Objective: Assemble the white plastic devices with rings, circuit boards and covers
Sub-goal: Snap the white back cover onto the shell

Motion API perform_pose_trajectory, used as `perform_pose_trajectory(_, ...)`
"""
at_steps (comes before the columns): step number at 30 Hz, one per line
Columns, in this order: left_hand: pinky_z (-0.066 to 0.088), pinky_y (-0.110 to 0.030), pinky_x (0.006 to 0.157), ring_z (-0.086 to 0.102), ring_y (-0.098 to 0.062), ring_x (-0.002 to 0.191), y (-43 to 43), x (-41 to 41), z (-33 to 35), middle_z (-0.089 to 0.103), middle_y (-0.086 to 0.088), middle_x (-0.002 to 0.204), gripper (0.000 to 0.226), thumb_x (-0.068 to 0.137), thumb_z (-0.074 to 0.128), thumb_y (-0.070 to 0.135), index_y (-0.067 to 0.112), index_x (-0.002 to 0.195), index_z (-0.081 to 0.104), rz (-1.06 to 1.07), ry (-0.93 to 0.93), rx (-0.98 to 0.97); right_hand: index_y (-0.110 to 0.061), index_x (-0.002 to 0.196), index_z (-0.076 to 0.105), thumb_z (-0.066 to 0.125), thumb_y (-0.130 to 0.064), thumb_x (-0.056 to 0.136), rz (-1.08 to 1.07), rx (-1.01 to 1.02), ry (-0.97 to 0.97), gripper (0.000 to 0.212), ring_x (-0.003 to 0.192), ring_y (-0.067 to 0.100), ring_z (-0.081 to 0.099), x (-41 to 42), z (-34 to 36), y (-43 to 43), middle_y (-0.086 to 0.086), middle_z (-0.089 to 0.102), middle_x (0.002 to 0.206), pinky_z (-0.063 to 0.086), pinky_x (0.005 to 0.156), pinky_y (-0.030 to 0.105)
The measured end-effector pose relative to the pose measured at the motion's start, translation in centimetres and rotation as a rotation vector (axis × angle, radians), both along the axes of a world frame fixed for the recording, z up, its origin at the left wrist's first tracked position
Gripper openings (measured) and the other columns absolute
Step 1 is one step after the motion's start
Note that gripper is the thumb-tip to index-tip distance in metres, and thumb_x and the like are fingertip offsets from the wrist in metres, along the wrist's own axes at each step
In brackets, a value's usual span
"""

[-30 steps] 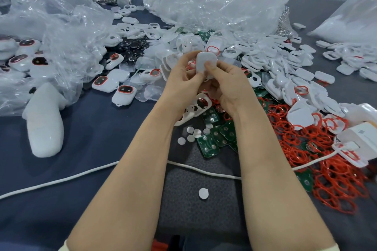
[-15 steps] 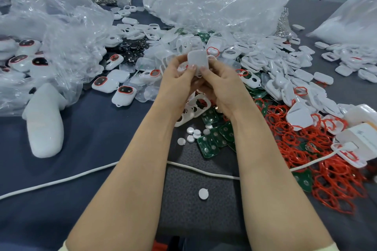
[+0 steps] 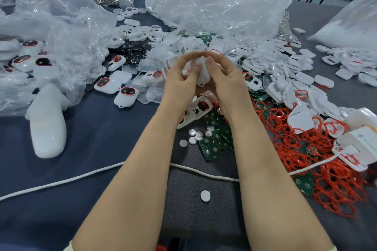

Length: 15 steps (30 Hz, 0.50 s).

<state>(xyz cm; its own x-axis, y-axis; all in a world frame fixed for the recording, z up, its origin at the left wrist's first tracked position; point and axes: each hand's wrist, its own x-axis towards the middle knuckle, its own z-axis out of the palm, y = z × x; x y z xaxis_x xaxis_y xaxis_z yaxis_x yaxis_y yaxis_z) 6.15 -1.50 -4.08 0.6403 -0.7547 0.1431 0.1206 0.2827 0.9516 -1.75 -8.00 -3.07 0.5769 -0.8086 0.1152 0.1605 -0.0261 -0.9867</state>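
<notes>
In the head view, the left hand (image 3: 179, 79) and the right hand (image 3: 226, 81) meet above the middle of the table (image 3: 98, 138), fingers curled in toward each other. Between them they pinch one white plastic device (image 3: 203, 74); both thumbs press on its near face, and the fingertips (image 3: 207, 55) close over its top. The device stands roughly upright, its long axis running up and down, with a small loop at its lower end pointing toward the person. Motion blur hides its finer details.

Beside the left hand lie three finished white devices (image 3: 126, 96) with red-rimmed dark windows facing up. Under the wrists are a white frame piece (image 3: 195, 112), about six small white discs (image 3: 192, 138) and several green circuit boards (image 3: 210, 146); one more disc (image 3: 205, 196) lies alone nearer the person. A tangled heap of red rings (image 3: 326, 169), too many to count, spreads on the right, below a wide scatter of white covers (image 3: 285, 67). A white cable (image 3: 81, 177) crosses the table beneath both forearms. Crumpled clear plastic bags (image 3: 214, 6) rise behind the hands, and a smooth white object (image 3: 48, 126) lies on the left.
</notes>
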Motion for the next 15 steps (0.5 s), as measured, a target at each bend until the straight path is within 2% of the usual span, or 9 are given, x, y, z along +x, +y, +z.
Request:
perform_pose_trajectory(2, 0.061, -0.039, 0.071, 0.07, -0.018, 0.076, -0.13, -0.19, -0.09, 0.071, -0.006, 0.081, 0.018, 0.1, 0.049, 0.011, 0.024, 0.103, 0.06, -0.006, -0.037, 0.013, -0.019, 0.099, 0.066, 0.056, -0.017, 0.096, -0.076, -0.006, 0.004, 0.011, 0.085, 0.033, 0.063, -0.07, 0.05, -0.07, 0.012, 0.067, 0.093, 0.054, 0.073, 0.044)
perform_pose_trajectory(3, 0.061, -0.04, 0.072, 0.07, -0.016, 0.073, -0.2, -0.25, -0.13, 0.071, -0.002, 0.076, 0.018, 0.1, 0.049, 0.012, 0.026, 0.101, 0.06, -0.004, -0.058, 0.018, -0.018, 0.098, 0.066, 0.057, -0.017, 0.096, -0.089, -0.003, 0.019, 0.01, 0.083, 0.031, 0.063, -0.15, 0.11, -0.06, 0.013, 0.067, 0.093, 0.054, 0.073, 0.044)
perform_pose_trajectory(5, 0.061, -0.042, 0.075, 0.069, -0.014, 0.072, -0.25, -0.32, -0.18, 0.071, 0.004, 0.069, 0.019, 0.1, 0.049, 0.014, 0.03, 0.101, 0.059, 0.002, -0.097, 0.025, -0.014, 0.101, 0.066, 0.056, -0.024, 0.096, -0.081, 0.009, 0.071, 0.015, 0.072, 0.027, 0.058, -0.26, 0.14, -0.02, 0.018, 0.065, 0.09, 0.05, 0.056, 0.034)
perform_pose_trajectory(6, 0.06, -0.043, 0.077, 0.069, -0.014, 0.072, -0.24, -0.33, -0.15, 0.072, 0.006, 0.069, 0.019, 0.1, 0.049, 0.014, 0.031, 0.101, 0.059, 0.003, -0.116, 0.03, -0.012, 0.102, 0.067, 0.055, -0.027, 0.097, -0.069, 0.009, 0.091, 0.02, 0.07, 0.027, 0.054, -0.31, 0.13, -0.02, 0.023, 0.065, 0.09, 0.045, 0.053, 0.031)
perform_pose_trajectory(8, 0.059, -0.048, 0.079, 0.069, -0.017, 0.073, -0.15, -0.4, -0.13, 0.072, 0.003, 0.07, 0.021, 0.101, 0.048, 0.016, 0.034, 0.1, 0.058, 0.003, -0.159, 0.047, -0.013, 0.1, 0.068, 0.054, -0.029, 0.097, -0.06, -0.005, 0.105, 0.022, 0.074, 0.026, 0.054, -0.35, 0.2, 0.09, 0.029, 0.064, 0.098, 0.043, 0.058, 0.033)
perform_pose_trajectory(10, 0.058, -0.052, 0.078, 0.068, -0.023, 0.074, -0.03, -0.47, -0.04, 0.071, -0.004, 0.075, 0.022, 0.101, 0.046, 0.015, 0.036, 0.1, 0.055, 0.0, -0.214, 0.064, -0.015, 0.093, 0.068, 0.055, -0.027, 0.097, -0.08, -0.055, 0.116, 0.018, 0.074, 0.024, 0.056, -0.39, 0.3, 0.22, 0.021, 0.066, 0.09, 0.046, 0.057, 0.034)
perform_pose_trajectory(12, 0.057, -0.054, 0.076, 0.067, -0.026, 0.075, 0.0, -0.66, 0.09, 0.069, -0.015, 0.081, 0.023, 0.101, 0.044, 0.013, 0.034, 0.104, 0.052, -0.005, -0.261, 0.078, -0.018, 0.089, 0.068, 0.054, -0.023, 0.097, -0.132, -0.126, 0.146, 0.017, 0.071, 0.017, 0.059, -0.35, 0.3, 0.13, 0.007, 0.066, 0.081, 0.053, 0.057, 0.043)
perform_pose_trajectory(15, 0.057, -0.053, 0.076, 0.066, -0.027, 0.076, -0.17, -0.99, 0.11, 0.068, -0.024, 0.086, 0.023, 0.101, 0.046, 0.013, 0.028, 0.118, 0.047, 0.018, -0.279, 0.109, -0.019, 0.088, 0.067, 0.053, -0.021, 0.097, -0.244, -0.218, 0.176, 0.017, 0.074, 0.013, 0.059, 0.06, -0.14, -0.02, -0.005, 0.064, 0.076, 0.055, 0.075, 0.046)
